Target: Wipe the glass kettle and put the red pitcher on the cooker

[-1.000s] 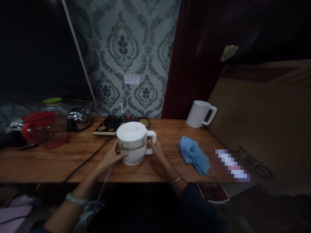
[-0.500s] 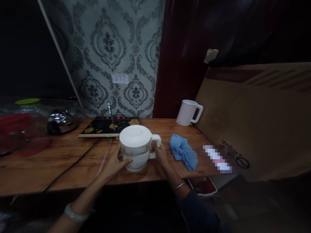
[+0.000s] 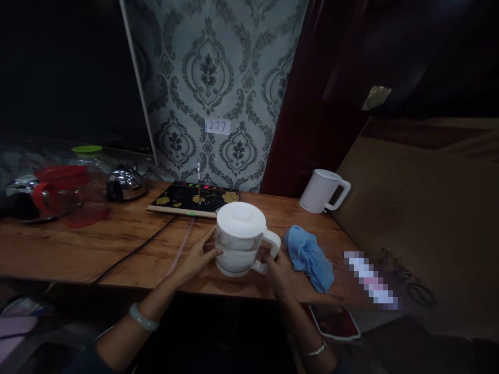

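A clear jug (image 3: 239,240) with a white lid and white handle stands near the front edge of the wooden table (image 3: 97,249); water shows inside it. My left hand (image 3: 198,255) presses against the jug's left side. My right hand (image 3: 277,269) is at the jug's handle, fingers around its lower part. A crumpled blue cloth (image 3: 307,254) lies just right of my right hand.
A black induction cooktop (image 3: 193,200) with red lights sits behind the jug, a thin tube (image 3: 183,244) and a dark cable (image 3: 132,252) running from it. A white electric kettle (image 3: 323,191) stands at the back right. A steel kettle (image 3: 125,183), a red-handled glass pot (image 3: 42,195) and a green-lidded jar (image 3: 88,156) are at left.
The jug has turned so its handle now points toward the front right. My right hand has shifted lower on the handle. My left hand stays on the jug's side; the camera has swung.
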`<control>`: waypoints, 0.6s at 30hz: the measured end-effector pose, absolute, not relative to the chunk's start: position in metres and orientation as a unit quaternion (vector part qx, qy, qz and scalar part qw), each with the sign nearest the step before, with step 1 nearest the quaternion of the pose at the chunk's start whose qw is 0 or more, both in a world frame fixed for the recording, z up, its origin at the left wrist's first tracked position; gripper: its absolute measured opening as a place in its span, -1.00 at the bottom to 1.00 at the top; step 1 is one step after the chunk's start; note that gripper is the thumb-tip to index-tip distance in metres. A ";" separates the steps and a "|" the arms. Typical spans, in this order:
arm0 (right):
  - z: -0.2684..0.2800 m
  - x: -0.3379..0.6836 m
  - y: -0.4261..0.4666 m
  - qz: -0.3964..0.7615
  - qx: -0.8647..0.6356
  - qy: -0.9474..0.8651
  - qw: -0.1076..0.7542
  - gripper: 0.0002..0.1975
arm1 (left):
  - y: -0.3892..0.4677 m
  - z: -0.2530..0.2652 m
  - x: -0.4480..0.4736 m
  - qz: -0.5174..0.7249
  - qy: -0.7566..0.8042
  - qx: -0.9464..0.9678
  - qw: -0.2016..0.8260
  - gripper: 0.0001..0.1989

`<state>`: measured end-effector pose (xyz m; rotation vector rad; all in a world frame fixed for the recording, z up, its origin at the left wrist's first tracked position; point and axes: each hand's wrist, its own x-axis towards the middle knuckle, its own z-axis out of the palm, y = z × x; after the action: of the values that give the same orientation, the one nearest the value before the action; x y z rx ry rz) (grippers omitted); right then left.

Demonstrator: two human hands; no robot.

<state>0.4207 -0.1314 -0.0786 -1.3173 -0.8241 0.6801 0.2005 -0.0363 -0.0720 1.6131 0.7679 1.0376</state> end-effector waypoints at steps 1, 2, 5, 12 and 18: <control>-0.080 0.418 -0.135 0.303 -0.580 -0.357 0.666 -0.56 | -0.036 -0.072 0.200 0.434 0.323 0.670 0.508 -0.20; -0.082 0.414 -0.139 0.309 -0.574 -0.351 0.672 -0.56 | -0.036 -0.071 0.199 0.436 0.327 0.669 0.505 -0.23; -0.082 0.398 -0.151 0.330 -0.544 -0.348 0.689 -0.55 | -0.034 -0.069 0.198 0.442 0.335 0.662 0.504 -0.28; -0.076 0.357 -0.170 0.366 -0.508 -0.386 0.678 -0.53 | -0.022 -0.071 0.202 0.479 0.353 0.610 0.524 -0.32; -0.071 0.335 -0.168 0.342 -0.485 -0.478 0.648 -0.64 | -0.036 -0.069 0.204 0.503 0.355 0.570 0.544 -0.38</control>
<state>0.3346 -0.1680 -0.0715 -1.1021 -1.0861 0.7780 0.2042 -0.0360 -0.0693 1.3524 0.8429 1.1935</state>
